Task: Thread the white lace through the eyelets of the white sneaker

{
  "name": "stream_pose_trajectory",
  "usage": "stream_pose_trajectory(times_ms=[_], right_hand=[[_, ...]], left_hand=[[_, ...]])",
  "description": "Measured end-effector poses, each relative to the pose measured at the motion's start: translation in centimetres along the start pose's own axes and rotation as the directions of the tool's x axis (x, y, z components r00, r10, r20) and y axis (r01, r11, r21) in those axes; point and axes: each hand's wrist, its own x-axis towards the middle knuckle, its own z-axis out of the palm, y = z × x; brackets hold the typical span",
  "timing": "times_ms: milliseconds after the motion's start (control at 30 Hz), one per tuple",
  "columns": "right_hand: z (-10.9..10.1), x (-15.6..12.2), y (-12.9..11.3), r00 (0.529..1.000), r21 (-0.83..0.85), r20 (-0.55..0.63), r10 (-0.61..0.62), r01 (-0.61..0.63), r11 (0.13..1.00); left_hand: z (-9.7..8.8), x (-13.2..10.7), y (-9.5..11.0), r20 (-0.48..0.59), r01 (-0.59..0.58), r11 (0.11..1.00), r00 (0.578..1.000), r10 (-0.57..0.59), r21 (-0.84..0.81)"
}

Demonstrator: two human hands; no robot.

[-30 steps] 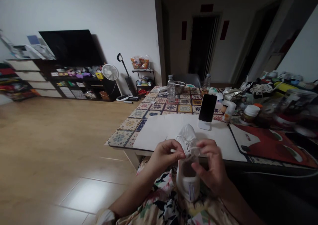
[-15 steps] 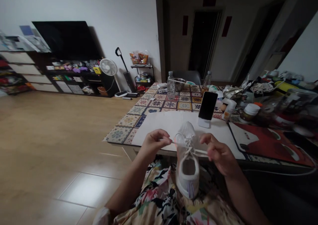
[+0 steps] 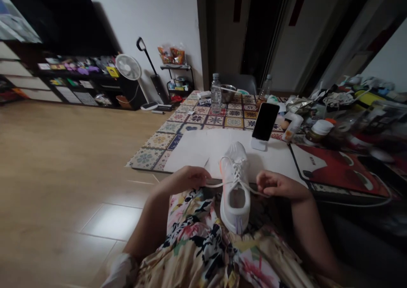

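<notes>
Shoe point(image 3: 235, 185), white, viewed from behind and above; it lies midway between the two hands, its long axis running from the heel, over the patterned cloth point(image 3: 203, 237) on the person's lap, forward to the toe, which overlaps the white sheet point(image 3: 190, 156) on the table point(image 3: 144, 157); whether the toe rests there cannot be told; lace point(image 3: 216, 186) spreading from the throat of the shoe, one end drawn out to each side, roughly across the long axis; left hand point(image 3: 192, 178), to the left of the shoe, fingers drawn together and apparently clamped on the left end; right hand point(image 3: 280, 185), opposite, fingers curled inward beside the other end, though whether they grip it cannot be told; both hands stand apart from the shoe's body, about level with the front of its opening; the right fingertips appear slightly nearer its side; beyond the toe, to the right, phone point(image 3: 266, 122) tilted on its stand point(image 3: 259, 144).
</notes>
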Motion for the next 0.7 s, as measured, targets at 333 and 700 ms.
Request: stream_pose_trajectory(times_ms=[333,700], right_hand=[[3.3,1.2,-1.8,0.99,0.104,-0.042,0.131,-0.126,0.987],[3.2,2.3,-0.3,0.936,0.084,-0.294,-0.191,0.225,0.971]], left_hand=[[3.8,1.4,0.9,0.186,-0.018,0.933,0.978,0.091,-0.359],[3.9,1.0,1.9,-0.005,-0.164,0.886,0.984,0.18,-0.433]])
